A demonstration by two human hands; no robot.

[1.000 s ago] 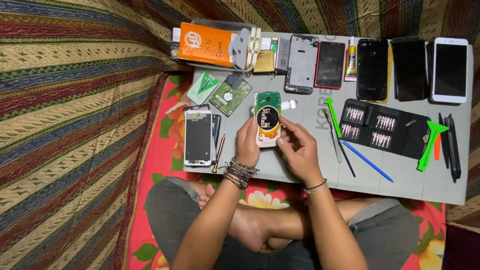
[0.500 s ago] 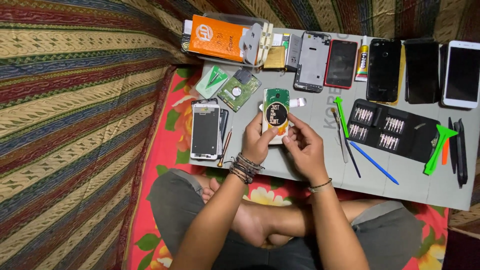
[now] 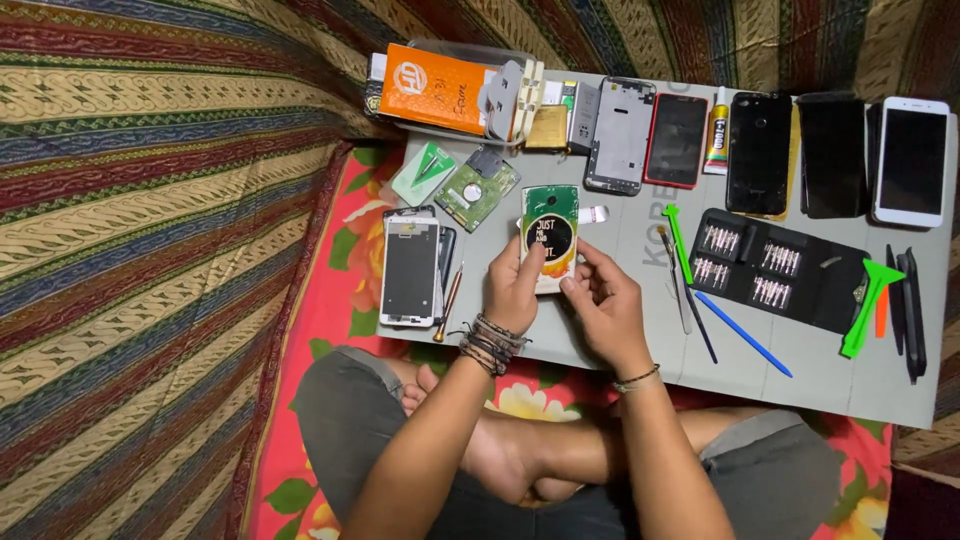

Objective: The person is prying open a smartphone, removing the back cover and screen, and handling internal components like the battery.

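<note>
A phone in a printed green, white and orange case (image 3: pixel 551 232) is held upright over the grey board (image 3: pixel 620 340). My left hand (image 3: pixel 514 285) grips its lower left edge, thumb on the back. My right hand (image 3: pixel 600 305) pinches the lower right corner with its fingertips. Both wrists wear bracelets. My crossed legs are below the board.
Left of my hands lie a white phone frame (image 3: pixel 410 271), a thin tool (image 3: pixel 448 294) and a green circuit board (image 3: pixel 477 190). To the right: a black bit set (image 3: pixel 780 270), green pry tools (image 3: pixel 866 290), a blue stick (image 3: pixel 742 333). Several phones (image 3: pixel 760 150) and an orange box (image 3: pixel 440 88) line the far edge.
The view has shifted so the board sits more to the right. My hands keep hold of the cased phone, my right fingers moving to its lower right corner.
</note>
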